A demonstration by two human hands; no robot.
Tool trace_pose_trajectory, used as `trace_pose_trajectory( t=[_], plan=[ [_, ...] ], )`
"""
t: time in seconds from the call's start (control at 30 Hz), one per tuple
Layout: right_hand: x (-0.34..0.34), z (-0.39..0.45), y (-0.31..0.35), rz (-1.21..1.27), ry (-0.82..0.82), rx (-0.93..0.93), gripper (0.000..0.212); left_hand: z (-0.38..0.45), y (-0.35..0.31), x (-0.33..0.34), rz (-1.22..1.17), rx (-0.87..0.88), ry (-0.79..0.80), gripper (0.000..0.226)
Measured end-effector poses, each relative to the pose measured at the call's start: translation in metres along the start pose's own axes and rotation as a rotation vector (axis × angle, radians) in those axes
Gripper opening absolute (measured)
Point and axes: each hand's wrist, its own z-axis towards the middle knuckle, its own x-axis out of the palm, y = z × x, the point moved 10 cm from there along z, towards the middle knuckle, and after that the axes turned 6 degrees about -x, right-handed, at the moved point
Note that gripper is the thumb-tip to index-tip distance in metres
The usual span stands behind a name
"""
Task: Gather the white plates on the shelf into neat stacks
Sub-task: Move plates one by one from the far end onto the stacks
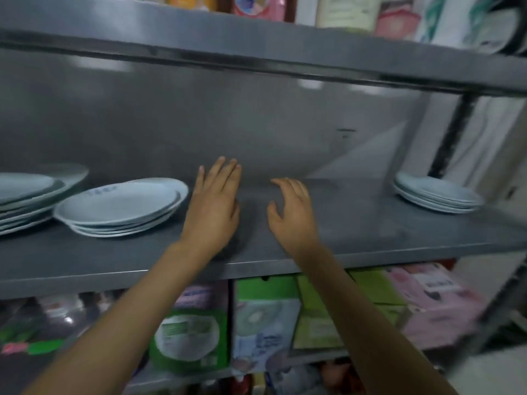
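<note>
We reach both bare forearms up over the front edge of the grey metal shelf (370,223). Our left hand (212,206) is extended with its fingers (225,172) straight and close together, pointing toward the back panel, released and grasping nothing; it sits just beside the right rim of the middle stack. Our right hand (292,212) hovers near it, fingers loosely curved and spread, thumb out to the left, also holding nothing. We cannot tell whether either palm touches the shelf surface.

The white round plates sit in 3 groups on this shelf. A stack of white plates with a faint blue mark on the top one (122,206) stands left of centre. A taller, less even stack of larger white plates (31,195) lies at the far left, cut off by the frame edge and just beside the middle stack. A third small stack of white plates (436,193) rests well apart at the right end, near the dark upright post (453,129).

The shelf has a plain grey back panel. The shelf above (256,41) carries blurred packages. Below, green and white cartons (189,334) and a pink box (436,303) are stored; their printing is too blurred to read.
</note>
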Motion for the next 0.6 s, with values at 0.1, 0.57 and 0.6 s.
trace_pose_trajectory(
  t=[0.1,0.57,0.6],
  plan=[
    [-0.043,-0.013,-0.060,-0.081,-0.034,0.077,0.043,0.012,-0.055,0.043,-0.055,0.062,0.054,0.064],
    [-0.204,-0.045,-0.309,-0.300,-0.167,0.492,0.038,0.071,-0.252,0.194,-0.297,0.142,0.193,0.061],
    [-0.210,-0.044,-0.319,-0.311,-0.173,0.502,0.041,0.076,-0.255,0.202,-0.353,0.113,0.203,0.058]
  ],
)
